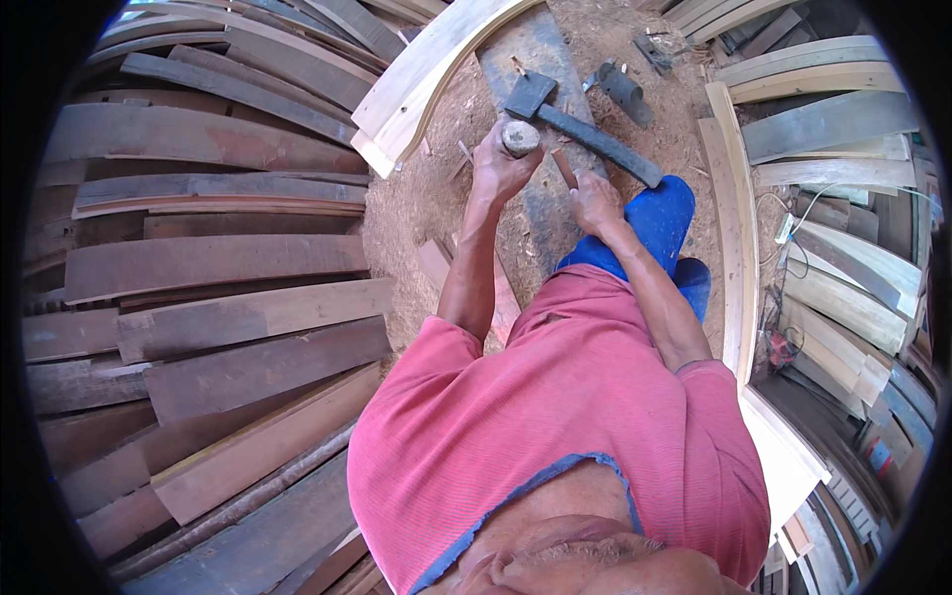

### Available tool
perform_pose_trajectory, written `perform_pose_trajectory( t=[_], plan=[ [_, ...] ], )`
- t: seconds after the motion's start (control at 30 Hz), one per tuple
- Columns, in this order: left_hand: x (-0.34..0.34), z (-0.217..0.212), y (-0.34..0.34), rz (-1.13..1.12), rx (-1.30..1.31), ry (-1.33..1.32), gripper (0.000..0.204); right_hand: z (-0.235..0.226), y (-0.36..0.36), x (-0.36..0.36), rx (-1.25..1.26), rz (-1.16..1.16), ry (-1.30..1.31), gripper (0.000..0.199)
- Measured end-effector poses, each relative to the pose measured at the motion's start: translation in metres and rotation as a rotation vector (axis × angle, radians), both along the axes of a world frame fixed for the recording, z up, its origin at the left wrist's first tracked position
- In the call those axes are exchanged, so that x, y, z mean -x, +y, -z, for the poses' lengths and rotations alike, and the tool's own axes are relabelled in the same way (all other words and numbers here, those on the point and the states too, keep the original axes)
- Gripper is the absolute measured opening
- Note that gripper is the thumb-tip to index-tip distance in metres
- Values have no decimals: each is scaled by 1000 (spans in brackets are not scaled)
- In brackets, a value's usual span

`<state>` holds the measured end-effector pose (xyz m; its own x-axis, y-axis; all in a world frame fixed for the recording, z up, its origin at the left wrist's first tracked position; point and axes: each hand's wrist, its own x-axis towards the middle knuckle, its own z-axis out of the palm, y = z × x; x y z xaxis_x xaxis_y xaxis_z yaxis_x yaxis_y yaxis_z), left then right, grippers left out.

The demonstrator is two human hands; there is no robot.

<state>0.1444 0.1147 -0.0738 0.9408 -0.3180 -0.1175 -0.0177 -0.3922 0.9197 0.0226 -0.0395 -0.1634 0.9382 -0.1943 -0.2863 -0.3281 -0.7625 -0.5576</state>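
Observation:
My left hand (pixel 504 171) is closed around a rounded object with a pale, worn circular end (pixel 520 139); the rest of it is hidden by my fingers. To its right, my right hand (pixel 597 202) grips a short reddish-brown wooden stick (pixel 563 167), whose tip points toward my left hand. Just beyond both hands lies a hammer with a dark blocky head (pixel 531 94) and a long dark handle (pixel 605 147), slanting down to my blue-clad knee (pixel 662 210). Under it runs a worn grey board (pixel 540 50).
Dark curved planks (pixel 218 253) are stacked along the left. A pale curved board (pixel 426 74) stands at the far left. On the right, a long light plank (pixel 739 248) borders more stacked boards and thin cables (pixel 783 228). A dark curved metal piece (pixel 625 96) lies on sawdust-covered ground.

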Motion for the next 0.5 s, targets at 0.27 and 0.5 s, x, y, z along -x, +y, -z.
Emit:
perform_pose_trajectory(
  t=[0.27, 0.5],
  plan=[
    [0, -19, 1, -68, 291, 107, 27, -23, 9, -8, 84, -36, 110, 29],
    [2, -30, -25, 10, 357, 6, 18, -44, -30, -25, 249, 84, -10, 43]
  ],
)
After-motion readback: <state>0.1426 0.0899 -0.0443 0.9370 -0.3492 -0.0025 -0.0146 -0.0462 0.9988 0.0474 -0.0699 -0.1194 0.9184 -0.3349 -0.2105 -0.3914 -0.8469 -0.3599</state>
